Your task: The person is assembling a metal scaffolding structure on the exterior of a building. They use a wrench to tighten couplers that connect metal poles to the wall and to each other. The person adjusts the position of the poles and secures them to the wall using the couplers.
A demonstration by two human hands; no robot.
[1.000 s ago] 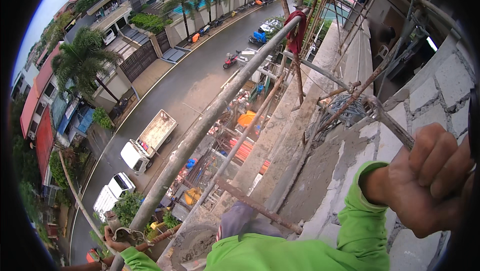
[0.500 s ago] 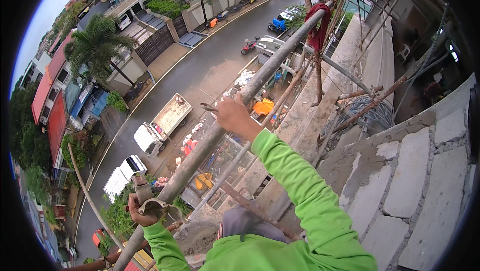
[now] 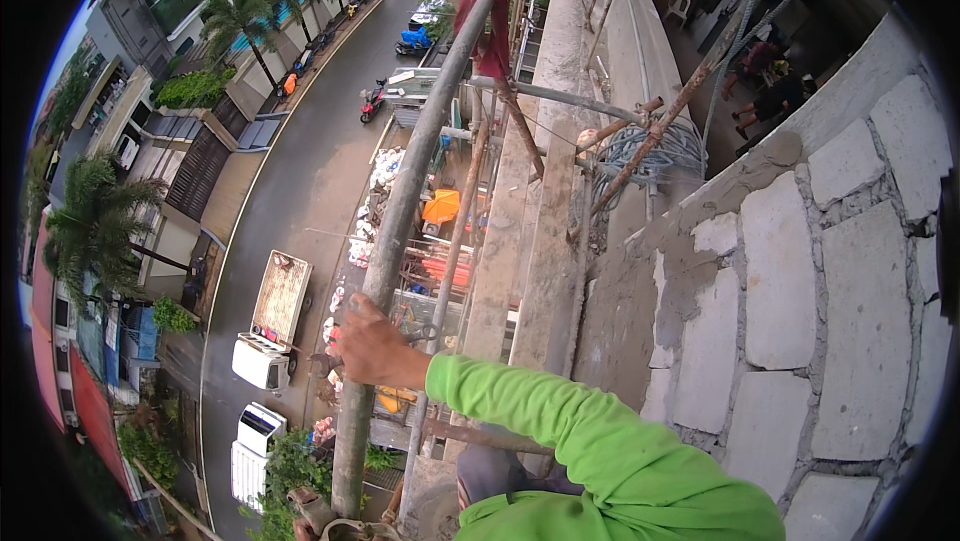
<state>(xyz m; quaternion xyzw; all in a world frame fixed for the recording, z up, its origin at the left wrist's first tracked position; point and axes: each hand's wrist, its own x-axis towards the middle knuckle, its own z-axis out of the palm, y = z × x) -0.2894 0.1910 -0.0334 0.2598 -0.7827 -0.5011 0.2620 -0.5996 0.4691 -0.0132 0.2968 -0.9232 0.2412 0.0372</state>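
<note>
My right hand [image 3: 372, 343] is closed against the thick grey scaffold pipe [image 3: 408, 181], which slants up and away in front of me. A dark metal wrench [image 3: 426, 333] is in that hand, its ring-like end showing to the right of the knuckles; the fingers hide most of it. Down at the lower edge, a metal scaffold clamp [image 3: 345, 529] sits around the near end of the pipe. Fingers of my left hand [image 3: 302, 529] show beside the clamp, closed on it, while the rest of the hand is cut off. A dark red cloth [image 3: 488, 26] hangs over the pipe's far end.
A block wall [image 3: 790, 291] with mortar joints stands on my right. Planks [image 3: 545, 241], a coiled hose [image 3: 645, 161] and crossing poles [image 3: 570, 99] lie ahead. Below on the left, a drop opens to a street with a flatbed truck [image 3: 283, 293]. People [image 3: 780, 101] are under the structure.
My view has turned to the right. My right hand is lower along the pipe, nearer the clamp. The left hand and the clamp have shifted down, mostly out of the picture.
</note>
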